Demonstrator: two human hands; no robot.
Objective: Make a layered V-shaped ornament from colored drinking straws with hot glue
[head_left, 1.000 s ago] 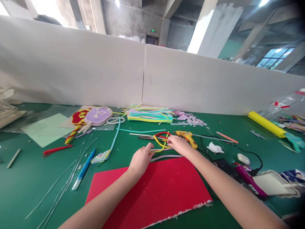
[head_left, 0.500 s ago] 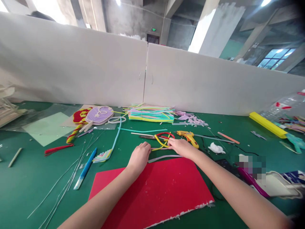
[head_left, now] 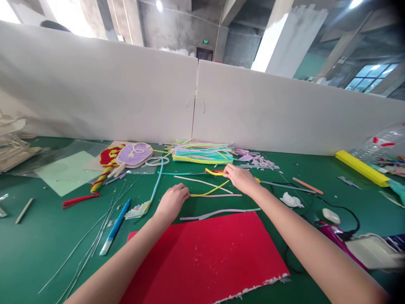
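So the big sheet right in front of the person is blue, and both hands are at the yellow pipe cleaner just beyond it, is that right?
Not quite. The head view shows the sheet is red, not blue. The rest holds: the left hand and the right hand are both at the yellow pipe cleaner just beyond it.

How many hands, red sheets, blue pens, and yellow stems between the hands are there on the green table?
Hands: 2 (left hand, right hand)
Red sheet: 1
Blue pen: 1
Yellow stem: 1
Total: 5
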